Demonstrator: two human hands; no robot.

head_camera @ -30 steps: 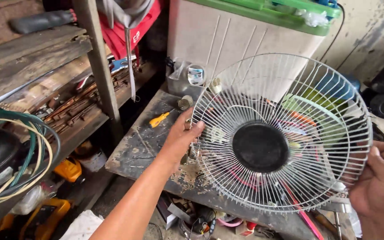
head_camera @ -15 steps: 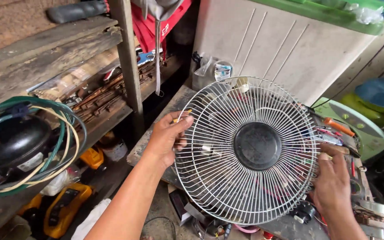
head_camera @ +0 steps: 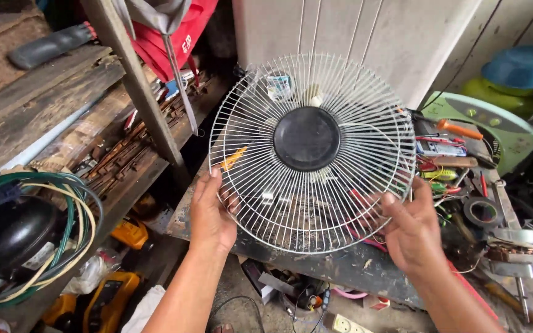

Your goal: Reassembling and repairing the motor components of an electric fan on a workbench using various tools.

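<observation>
I hold a round white wire fan guard (head_camera: 260,117) with a black centre disc upright over the workbench. My left hand (head_camera: 211,216) grips its lower left rim, thumb along the wires. At the lower right rim, my right hand (head_camera: 409,229) holds the guard with the fingers curled behind it. The guard faces me and tilts slightly back.
A dirty workbench (head_camera: 340,268) lies below, strewn with screwdrivers (head_camera: 461,129), a tape roll (head_camera: 481,211) and small tools. A wooden post (head_camera: 137,86) and shelf of rusty parts stand left. A black compressor with coiled wires (head_camera: 16,237) sits at lower left. A white cabinet (head_camera: 353,37) is behind.
The guard has been lifted and turned more upright toward me. Both hands have shifted down to its lower rim, left and right.
</observation>
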